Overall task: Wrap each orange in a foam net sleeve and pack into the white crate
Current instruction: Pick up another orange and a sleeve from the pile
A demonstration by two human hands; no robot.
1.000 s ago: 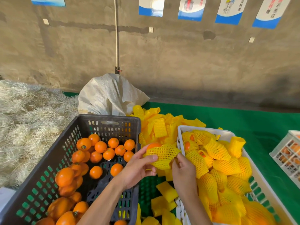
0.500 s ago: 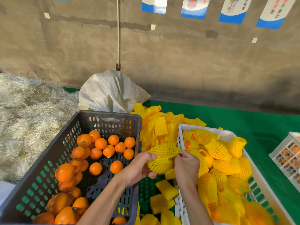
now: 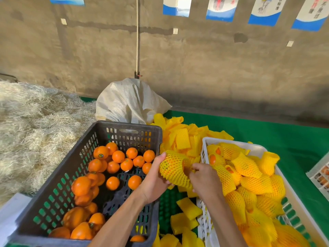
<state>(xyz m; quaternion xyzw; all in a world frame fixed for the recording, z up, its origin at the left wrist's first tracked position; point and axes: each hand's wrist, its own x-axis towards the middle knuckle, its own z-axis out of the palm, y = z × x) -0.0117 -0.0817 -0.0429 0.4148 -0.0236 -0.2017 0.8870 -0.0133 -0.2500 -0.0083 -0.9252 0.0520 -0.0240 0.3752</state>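
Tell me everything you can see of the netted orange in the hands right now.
The netted orange is round fruit wrapped in a yellow foam mesh sleeve, orange skin showing through the holes. It is held in the air between the dark crate and the white crate. The left hand cups its left side; the right hand pinches the sleeve's loose right end.

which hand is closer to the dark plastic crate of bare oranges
Left. The left hand hangs over the dark plastic crate; the right hand sits beside the white crate.
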